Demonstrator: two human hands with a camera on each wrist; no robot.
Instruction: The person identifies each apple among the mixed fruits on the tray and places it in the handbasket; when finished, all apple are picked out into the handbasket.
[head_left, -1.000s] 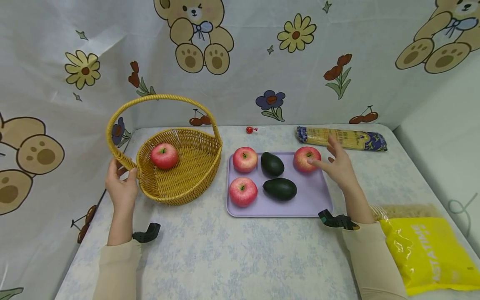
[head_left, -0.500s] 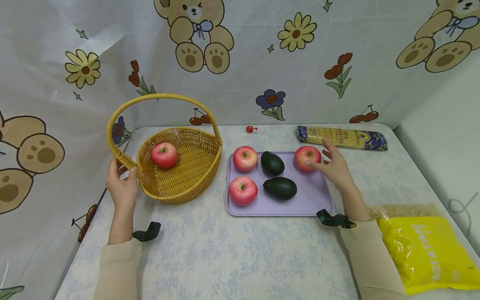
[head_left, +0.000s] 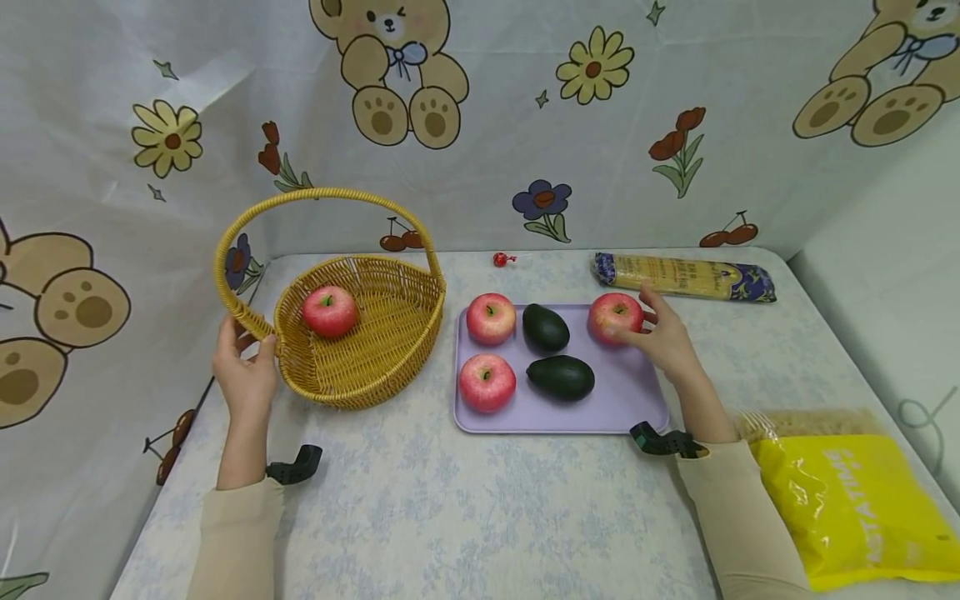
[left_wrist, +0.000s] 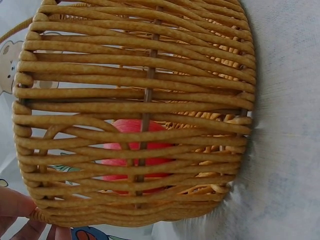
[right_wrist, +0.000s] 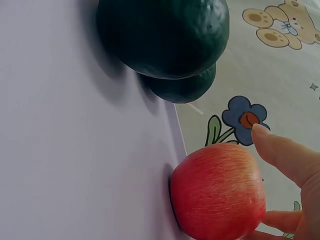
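My left hand (head_left: 246, 375) grips the yellow wicker basket (head_left: 360, 385) at the base of its tall handle, on the left side. Inside the basket lies one red apple (head_left: 330, 312), which shows through the weave in the left wrist view. At the right end of a lilac tray (head_left: 622, 392), my right hand (head_left: 670, 346) is spread beside a red apple (head_left: 615, 318). In the right wrist view its thumb (right_wrist: 282, 152) stands apart from that apple (right_wrist: 217, 192), while the other fingertips reach its far side.
Two more apples (head_left: 491, 318) and two dark green avocados (head_left: 561, 378) lie on the tray. Behind it are a long yellow-and-blue packet (head_left: 682, 277) and a small red item (head_left: 500, 260). A yellow pasta bag (head_left: 855, 508) lies beside the right forearm.
My right hand has moved left and closer around the apple at the tray's right end. The left hand and the basket have stayed put.
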